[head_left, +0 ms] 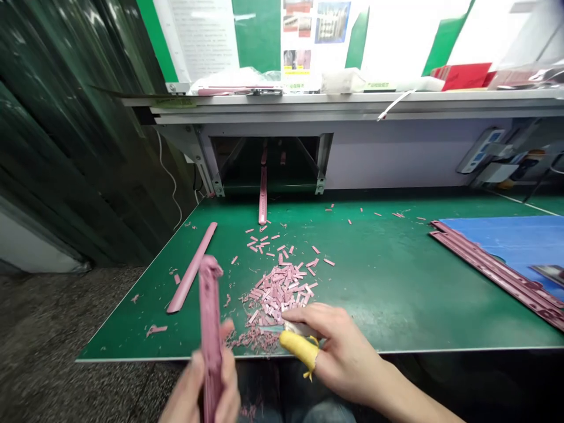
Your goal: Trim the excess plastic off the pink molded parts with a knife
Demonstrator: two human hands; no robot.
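My left hand is closed round the lower end of a long pink plastic strip, held upright and blurred, at the table's near edge. My right hand is closed in a pinch on a small metal blade; a yellow cot covers its thumb. The blade tip sits next to a heap of pink plastic trimmings on the green table. Another pink strip lies flat to the left of the heap.
A third pink strip pokes out of a dark chute at the back. A stack of pink strips rests on a blue sheet at the right. A shelf with papers runs above. Green curtain hangs left.
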